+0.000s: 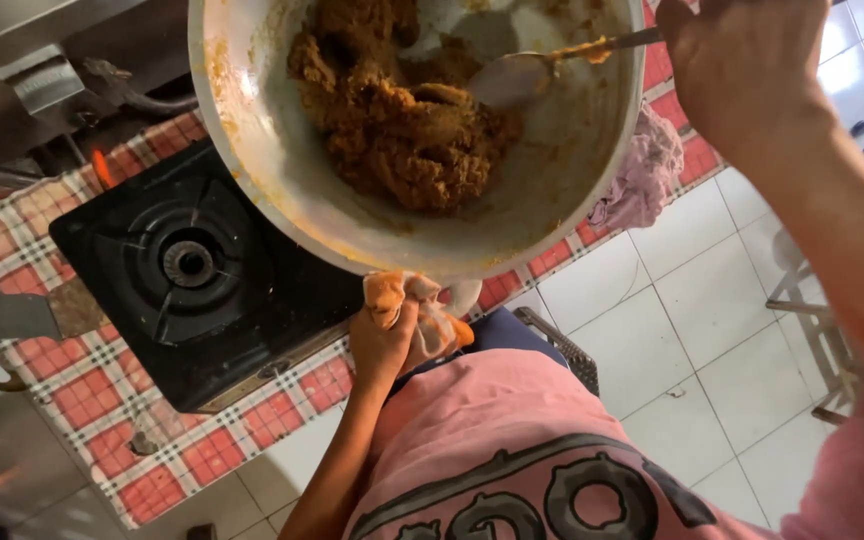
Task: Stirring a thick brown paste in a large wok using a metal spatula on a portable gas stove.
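A person tilts a large metal wok (282, 170) of brown, pasty food (402, 120) above a black gas stove (192, 270) on a red-checked tablecloth (82, 390). The left hand (387, 340), below the wok's near rim, is clenched on an orange cloth (402, 295) wrapped around the wok's handle. The right hand (742, 70), at the upper right, is closed around a metal spoon (522, 75) whose bowl rests inside the wok, just beside the food. A pink cloth (647, 175) lies by the wok's right edge.
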